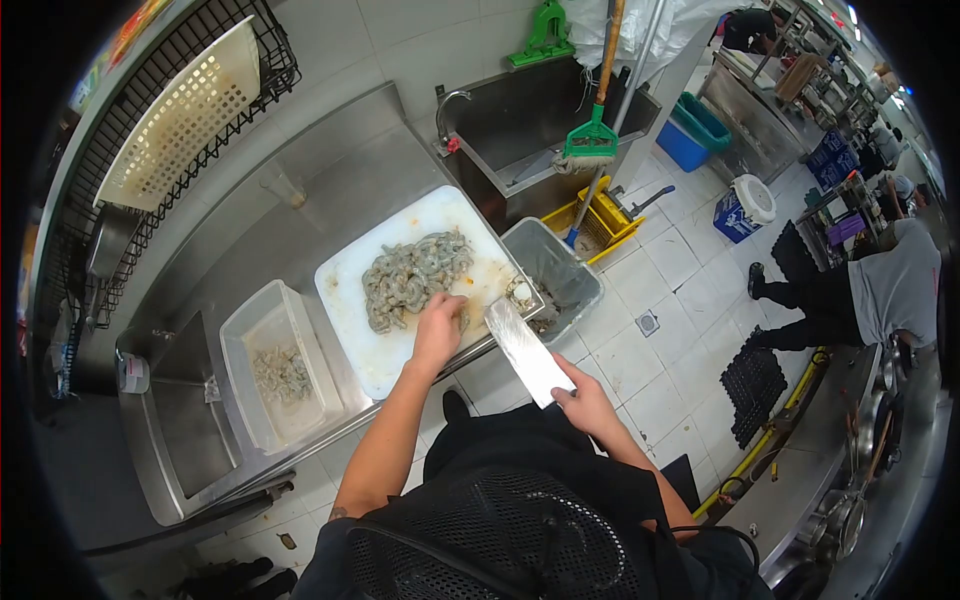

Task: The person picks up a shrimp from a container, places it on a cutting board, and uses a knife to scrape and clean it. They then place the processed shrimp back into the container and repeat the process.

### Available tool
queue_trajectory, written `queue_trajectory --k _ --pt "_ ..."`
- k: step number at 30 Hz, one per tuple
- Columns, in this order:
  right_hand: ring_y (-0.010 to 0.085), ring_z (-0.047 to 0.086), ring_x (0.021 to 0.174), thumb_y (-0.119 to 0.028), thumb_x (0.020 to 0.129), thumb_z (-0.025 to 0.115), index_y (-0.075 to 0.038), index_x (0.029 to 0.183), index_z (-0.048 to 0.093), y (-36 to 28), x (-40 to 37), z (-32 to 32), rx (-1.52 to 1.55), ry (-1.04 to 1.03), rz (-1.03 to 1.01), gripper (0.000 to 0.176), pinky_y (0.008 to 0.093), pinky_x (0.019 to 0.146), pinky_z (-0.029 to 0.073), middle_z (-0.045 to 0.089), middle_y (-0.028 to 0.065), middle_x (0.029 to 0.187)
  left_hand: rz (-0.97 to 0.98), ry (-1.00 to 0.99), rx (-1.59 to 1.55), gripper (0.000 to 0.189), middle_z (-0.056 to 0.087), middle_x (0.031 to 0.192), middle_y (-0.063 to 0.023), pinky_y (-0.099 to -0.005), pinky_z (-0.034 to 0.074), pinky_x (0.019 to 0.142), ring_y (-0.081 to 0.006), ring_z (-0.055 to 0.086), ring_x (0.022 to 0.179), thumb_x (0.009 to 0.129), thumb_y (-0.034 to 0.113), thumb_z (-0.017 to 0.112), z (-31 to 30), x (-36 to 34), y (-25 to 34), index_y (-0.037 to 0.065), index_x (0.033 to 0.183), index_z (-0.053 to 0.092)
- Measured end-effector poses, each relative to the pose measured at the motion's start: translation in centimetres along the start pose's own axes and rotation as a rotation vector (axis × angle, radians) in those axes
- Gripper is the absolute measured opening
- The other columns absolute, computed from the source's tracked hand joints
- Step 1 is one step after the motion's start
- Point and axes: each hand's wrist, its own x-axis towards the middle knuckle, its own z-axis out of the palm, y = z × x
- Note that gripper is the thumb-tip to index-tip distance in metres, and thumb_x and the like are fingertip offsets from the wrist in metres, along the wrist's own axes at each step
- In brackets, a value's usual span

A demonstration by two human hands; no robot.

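Note:
A heap of raw grey shrimp [415, 275] lies on a white cutting board [350, 345]. At the near edge of the heap, my left hand [438, 328] is closed with its fingertips down at the board, and a greyish shrimp shows at them. My right hand [588, 398] grips a cleaver [522, 350] with a broad, shiny blade. The blade points away from me, its far end by the board's right corner. Small shell scraps [520, 292] lie at that corner. Left of the board, a clear plastic tub [327, 385] contains more shrimp.
A grey bin [590, 290] stands below the board's right corner. Behind it are a yellow mop bucket [612, 222], a green mop head [590, 140] and a deep sink [490, 150]. Another sink [195, 400] is at far left. A person in grey [895, 285] stands at right.

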Motion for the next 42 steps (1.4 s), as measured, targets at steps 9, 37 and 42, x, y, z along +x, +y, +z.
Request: queue_trajectory --k 9,37,42 --pt "0.0480 0.075 0.105 -0.011 0.098 0.068 -0.035 0.170 0.048 -4.3 -0.1 0.5 -0.245 -0.061 0.090 0.078 0.0520 0.097 0.058 0.076 0.0319 0.111 0.043 -0.056 0.074 0.009 0.067 0.103 -0.0215 -0.0504 0.053 0.092 -0.0440 0.066 0.104 0.085 -0.005 0.068 0.7 -0.2 -0.6 -0.002 0.093 0.067" --pt "0.0507 0.075 0.096 -0.015 0.100 0.068 -0.030 0.172 0.043 -7.0 -0.1 0.3 -0.591 -0.064 0.004 0.078 0.0575 0.089 0.058 0.077 0.0314 0.104 -0.264 -0.049 0.039 0.011 0.070 0.095 -0.0247 -0.0525 0.055 0.084 -0.0445 0.069 0.094 0.084 0.001 0.068 -0.7 -2.2 -0.4 -0.002 0.094 0.063" --pt "0.0483 0.075 0.097 -0.013 0.100 0.066 -0.029 0.171 0.047 -8.0 -0.4 0.1 -0.638 -0.035 -0.031 0.075 0.0579 0.090 0.059 0.077 0.0280 0.105 -0.240 -0.065 0.026 0.011 0.069 0.095 -0.0236 -0.0512 0.055 0.083 -0.0432 0.069 0.092 0.085 0.001 0.068 -0.8 -2.6 -0.9 -0.002 0.095 0.064"
